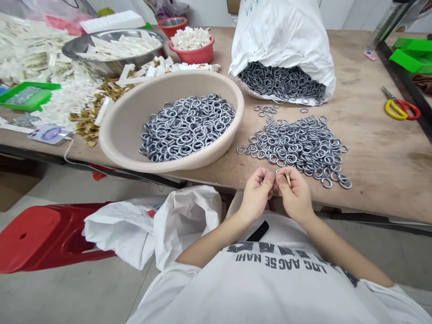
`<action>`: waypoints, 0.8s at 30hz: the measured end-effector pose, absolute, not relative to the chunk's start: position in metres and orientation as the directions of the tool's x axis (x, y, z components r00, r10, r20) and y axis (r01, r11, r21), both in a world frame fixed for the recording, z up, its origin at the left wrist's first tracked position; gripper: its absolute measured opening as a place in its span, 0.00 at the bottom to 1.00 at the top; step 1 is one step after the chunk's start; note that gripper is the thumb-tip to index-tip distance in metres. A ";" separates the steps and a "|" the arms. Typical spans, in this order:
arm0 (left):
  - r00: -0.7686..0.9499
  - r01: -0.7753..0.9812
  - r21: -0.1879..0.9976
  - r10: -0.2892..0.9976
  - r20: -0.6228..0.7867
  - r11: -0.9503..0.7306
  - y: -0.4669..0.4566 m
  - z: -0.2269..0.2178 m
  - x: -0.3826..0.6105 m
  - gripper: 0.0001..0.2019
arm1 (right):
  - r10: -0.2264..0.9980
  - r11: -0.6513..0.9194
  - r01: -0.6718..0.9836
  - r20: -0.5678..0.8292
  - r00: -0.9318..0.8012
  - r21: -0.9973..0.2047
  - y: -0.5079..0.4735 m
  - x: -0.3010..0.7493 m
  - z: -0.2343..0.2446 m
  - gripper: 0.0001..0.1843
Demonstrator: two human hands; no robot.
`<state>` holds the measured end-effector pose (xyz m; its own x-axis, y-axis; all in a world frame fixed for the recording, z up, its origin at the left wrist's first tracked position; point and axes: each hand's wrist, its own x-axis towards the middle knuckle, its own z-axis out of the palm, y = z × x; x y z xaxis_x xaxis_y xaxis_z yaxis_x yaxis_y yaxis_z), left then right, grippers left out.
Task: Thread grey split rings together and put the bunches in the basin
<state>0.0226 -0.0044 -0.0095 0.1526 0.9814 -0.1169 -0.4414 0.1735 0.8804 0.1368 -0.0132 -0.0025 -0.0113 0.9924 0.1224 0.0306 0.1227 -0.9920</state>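
Observation:
Just in front of my body, at the table's front edge, my two hands are close together with the fingertips pinched. My left hand (pixel 257 192) is closed on a grey ring, of which only a bit shows between the fingers. A thin, pale, pointed stick (pixel 288 178) rises from my closed right hand (pixel 296 194). Between the two thumbs a small part of a ring (pixel 277 171) is visible, mostly hidden by the fingertips. Right beyond my hands a loose pile of grey rings (pixel 297 144) lies on the tabletop.
Left of the pile stands a beige basin (pixel 113 135) with many rings. A white sack (pixel 283 36) of rings lies open behind it. Scissors (pixel 400 108) rest at right. White pieces, a metal bowl (pixel 114 67) and a red bowl (pixel 195 55) crowd the left. A red stool (pixel 37 234) stands below.

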 end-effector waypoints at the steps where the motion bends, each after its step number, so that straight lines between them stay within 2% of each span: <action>1: 0.164 -0.443 0.878 0.979 -0.122 0.183 -0.005 -0.009 0.023 0.20 | 0.987 0.158 0.075 0.160 0.016 -0.985 -0.015 0.138 -0.006 0.13; 4: 0.172 -0.452 0.869 0.976 -0.135 0.200 -0.006 -0.009 0.025 0.21 | 0.976 0.204 0.136 0.212 0.048 -0.969 -0.017 0.142 -0.013 0.11; 8: 0.195 -0.429 0.885 0.975 -0.106 0.182 -0.008 -0.012 0.026 0.23 | 0.984 0.153 -0.035 0.155 -0.088 -0.988 -0.010 0.153 -0.006 0.13; 10: 0.246 -0.403 0.900 0.967 -0.066 0.164 -0.009 -0.014 0.027 0.24 | 0.978 0.127 -0.061 0.136 -0.158 -0.990 -0.005 0.161 0.001 0.11; 12: 0.279 -0.394 0.907 0.960 -0.036 0.149 -0.010 -0.014 0.029 0.25 | 0.973 0.163 0.010 0.159 -0.165 -0.987 -0.003 0.170 0.010 0.10; 14: 0.276 -0.406 0.902 0.961 -0.032 0.146 -0.010 -0.013 0.029 0.25 | 0.955 0.265 0.177 0.232 -0.186 -0.948 -0.006 0.177 0.017 0.11; 18: 0.240 -0.423 0.892 0.969 -0.059 0.159 -0.007 -0.009 0.028 0.24 | 0.873 0.486 0.500 0.374 -0.312 -0.717 -0.019 0.183 0.023 0.15; 20: 0.237 -0.416 0.895 0.969 -0.065 0.161 -0.005 -0.010 0.027 0.24 | 0.853 0.522 0.555 0.398 -0.338 -0.647 -0.023 0.182 0.024 0.17; 24: 0.259 -0.390 0.908 0.965 -0.049 0.151 -0.005 -0.015 0.026 0.24 | 0.839 0.543 0.575 0.392 -0.376 -0.612 -0.022 0.181 0.024 0.20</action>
<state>0.0257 -0.0051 -0.0145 0.2588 0.9647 -0.0492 -0.3901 0.1510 0.9083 0.1812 -0.0217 0.0242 -0.3763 0.8395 0.3920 0.5745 0.5434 -0.6121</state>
